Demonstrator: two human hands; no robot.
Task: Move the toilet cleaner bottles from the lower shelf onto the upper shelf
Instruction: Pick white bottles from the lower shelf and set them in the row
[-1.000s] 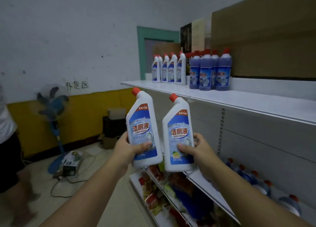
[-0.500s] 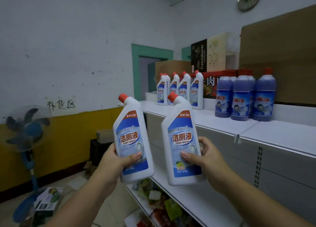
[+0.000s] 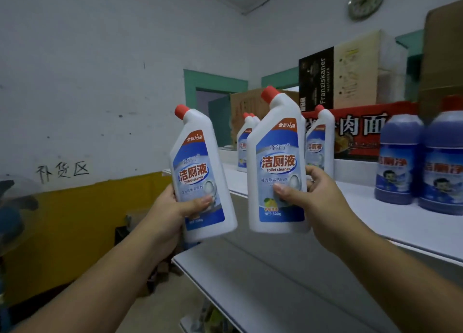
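Fingers and thumb of the left hand (image 3: 172, 207) curl round the lower body of the left bottle (image 3: 200, 167), a white toilet cleaner with a red cap. The right hand (image 3: 318, 200) grips the right bottle (image 3: 275, 157) likewise, thumb across its label. Both bottles are in the air, near upright, above the lower shelf (image 3: 250, 282) and at the front edge of the upper shelf (image 3: 400, 222), where more white bottles (image 3: 320, 142) and blue bottles (image 3: 398, 162) stand.

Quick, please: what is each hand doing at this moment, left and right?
Left hand: grips a white toilet cleaner bottle, in the air.
Right hand: grips a second white toilet cleaner bottle, in the air.
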